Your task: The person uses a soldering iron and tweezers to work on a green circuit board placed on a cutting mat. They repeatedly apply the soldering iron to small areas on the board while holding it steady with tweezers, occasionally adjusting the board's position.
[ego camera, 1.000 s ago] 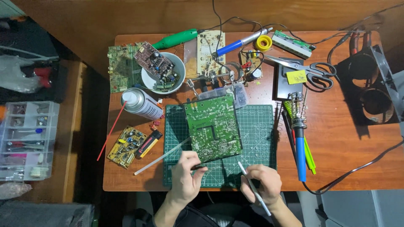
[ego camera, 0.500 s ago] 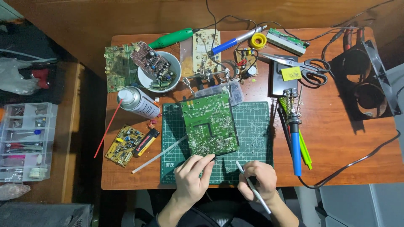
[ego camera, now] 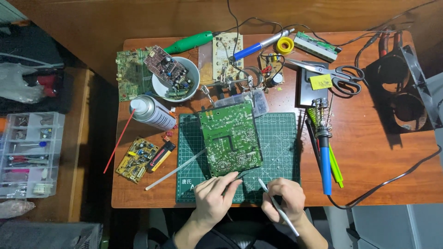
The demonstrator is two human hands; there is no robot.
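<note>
While the wooden table (ego camera: 369, 152) fills most of the head view, the green cutting mat (ego camera: 277, 138) lies at its near middle and serves as the landmark. On the mat's left half lies a green circuit board (ego camera: 229, 138), solder side up and slightly tilted, its far edge reaching past the mat's far edge. Right of the mat a soldering iron with a blue handle (ego camera: 325, 161) lies lengthwise beside green pens, and a black cable curves off beyond it. Beyond the mat's far right corner lie scissors (ego camera: 337, 74). Left of the mat's far corner rests a silver spray can (ego camera: 150, 112) on its side, a red straw slanting away from it. Beyond the mat's far left corner stands a white bowl (ego camera: 177, 80) holding small boards and parts. Left of the mat lies a small yellow circuit board (ego camera: 136, 159), with a thin white rod (ego camera: 175, 170) slanting from it onto the mat's left edge.

At the mat's near edge the left hand (ego camera: 216, 198) is curled, its fingertips pinched on thin dark tweezers (ego camera: 237, 176) whose tip touches the circuit board's near edge. Just right of it, also at the mat's near edge, the right hand (ego camera: 282, 199) is closed in a pen grip around a slim white tool (ego camera: 277, 205); the tool's tip points toward the board's near right corner but stays apart from it.
</note>
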